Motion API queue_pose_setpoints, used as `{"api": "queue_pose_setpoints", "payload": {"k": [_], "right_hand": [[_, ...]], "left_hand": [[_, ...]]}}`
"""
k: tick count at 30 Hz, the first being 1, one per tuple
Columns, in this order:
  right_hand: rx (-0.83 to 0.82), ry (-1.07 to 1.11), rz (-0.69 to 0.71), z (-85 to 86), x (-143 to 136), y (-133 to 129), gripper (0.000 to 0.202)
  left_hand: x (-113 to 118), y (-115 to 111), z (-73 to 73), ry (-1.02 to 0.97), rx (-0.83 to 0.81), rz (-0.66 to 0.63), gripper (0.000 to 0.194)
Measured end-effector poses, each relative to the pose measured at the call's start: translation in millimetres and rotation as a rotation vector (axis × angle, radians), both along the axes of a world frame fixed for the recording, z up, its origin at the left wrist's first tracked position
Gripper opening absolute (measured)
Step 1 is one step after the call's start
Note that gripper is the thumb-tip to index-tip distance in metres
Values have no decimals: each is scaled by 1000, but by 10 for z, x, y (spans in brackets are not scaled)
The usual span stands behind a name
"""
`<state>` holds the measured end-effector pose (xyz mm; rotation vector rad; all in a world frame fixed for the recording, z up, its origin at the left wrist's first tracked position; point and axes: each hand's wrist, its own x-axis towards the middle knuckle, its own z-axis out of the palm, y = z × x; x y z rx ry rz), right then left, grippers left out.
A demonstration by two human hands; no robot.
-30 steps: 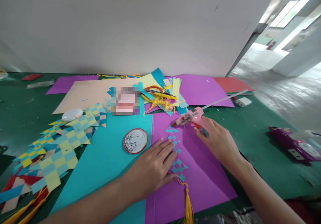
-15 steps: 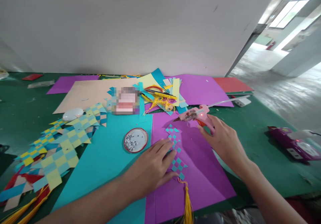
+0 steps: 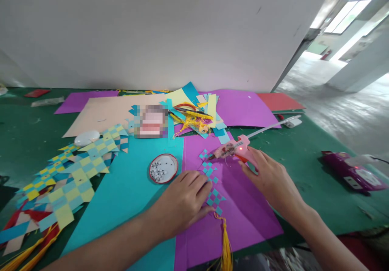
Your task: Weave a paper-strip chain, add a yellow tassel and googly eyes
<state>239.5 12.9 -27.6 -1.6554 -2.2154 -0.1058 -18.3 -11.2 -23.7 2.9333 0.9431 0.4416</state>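
A blue-and-purple woven paper ornament (image 3: 215, 198) lies on a purple paper sheet (image 3: 240, 222), a yellow tassel (image 3: 225, 238) hanging from its near end. Over its left side bends my left hand (image 3: 187, 196), fingers curled and holding it against the sheet. My right hand (image 3: 270, 173) is closed around the handle of a pink hot glue gun (image 3: 230, 149) with a clear glue stick (image 3: 264, 127) in its back. The nozzle is at the ornament's far end; whether it touches is unclear. Left of the ornament, a round red-rimmed dish (image 3: 170, 167) holds small black-and-white googly eyes.
Woven paper pieces (image 3: 75, 194) with tassels are heaped on the left, near a white oval object (image 3: 87, 138). Scissors (image 3: 191, 111), yellow tassels and paper scraps lie behind the sheet. A dark purple device (image 3: 352, 171) with a cord sits at right. A wall (image 3: 146, 32) closes the back.
My right hand has brought the glue gun down and slightly left, its nozzle now at the ornament's far end. The fingers of my left hand have curled in more.
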Motion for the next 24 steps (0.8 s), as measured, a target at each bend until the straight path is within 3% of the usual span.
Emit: {"api": "queue_pose_setpoints", "payload": {"k": [12,24], "right_hand": [[-20,-19,13,-37,33,-10,38],[-32,-31,4,32,5,-37,36]], "left_hand": [[-6,-10,-19,-1,-6,1,31],[3,-6,0,9,11,-1,30]]}}
